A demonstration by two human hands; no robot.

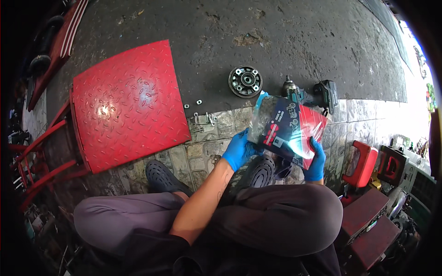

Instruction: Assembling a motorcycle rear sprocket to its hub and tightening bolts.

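Observation:
Between my two blue-gloved hands is a clear plastic package (pixel 286 129) with a dark blue and red printed card in it. My left hand (pixel 239 148) is closed on its left edge. On the lower right corner, my right hand (pixel 316 161) grips it with the thumb on top. Just beyond the package, a teal and black cordless impact driver (pixel 324 94) lies on the floor, partly covered by it. A round metal hub (pixel 245 81) rests on the dark floor farther off. Several bolts (pixel 209 118) and two small nuts (pixel 199 102) lie to its left.
A red diamond-plate lift platform (pixel 131 106) with a red frame stands at the left. To the right are a red tool case (pixel 360 164), a black case (pixel 391 164) and a dark red metal toolbox (pixel 366 211). My feet in dark clogs (pixel 166 177) rest on the stone tiles.

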